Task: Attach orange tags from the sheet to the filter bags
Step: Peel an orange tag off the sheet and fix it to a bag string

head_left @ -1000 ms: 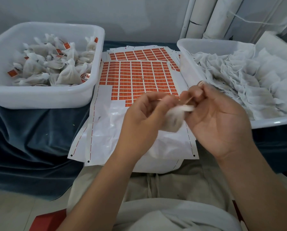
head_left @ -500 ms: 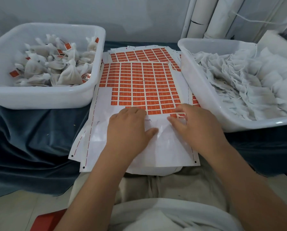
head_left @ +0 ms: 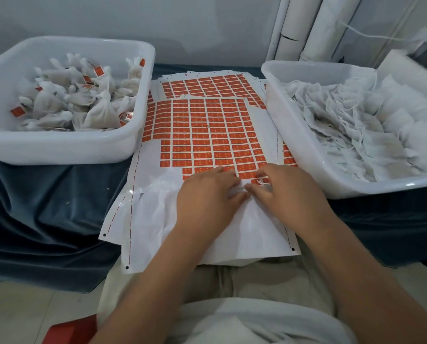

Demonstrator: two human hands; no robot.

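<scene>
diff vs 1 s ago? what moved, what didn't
Both hands dropped from mid-air onto the tag sheet: left hand lies flat, right hand at the nearest orange tags. The filter bag, held up before, now sits between them on the sheet. Unchanged: left bin, right bin.

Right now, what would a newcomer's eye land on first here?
The sheet of orange tags, bright at centre, its near part stripped bare. The left hand and right hand meet at the tags' near edge. White tubs flank the sheet: the left tub holds tagged filter bags, the right tub untagged filter bags.
</scene>
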